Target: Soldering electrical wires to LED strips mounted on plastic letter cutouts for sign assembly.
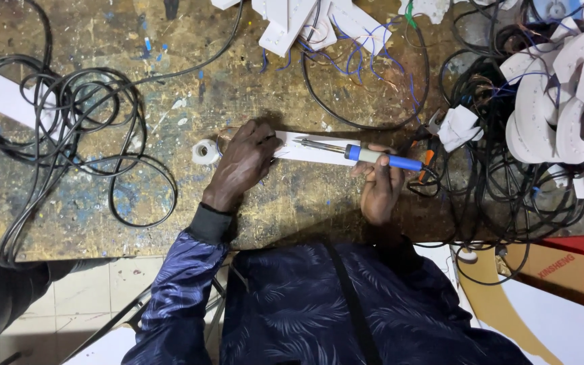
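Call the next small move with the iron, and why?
Probably lower the iron's tip onto the white strip. The right hand grips the iron by its blue handle, tip poised over the strip's left part, while the left hand pins the strip's left end to the bench. Contact cannot be told.

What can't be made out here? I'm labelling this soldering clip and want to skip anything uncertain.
Head view only:
- Left end of the white strip: covered by the left hand.
- Soldering iron tip contact: too small to tell whether it touches the strip.
- Middle of the iron's blue handle: wrapped by the right hand.
- White tape roll: partly behind the left hand.
- White boards at top: cut off by the frame edge.
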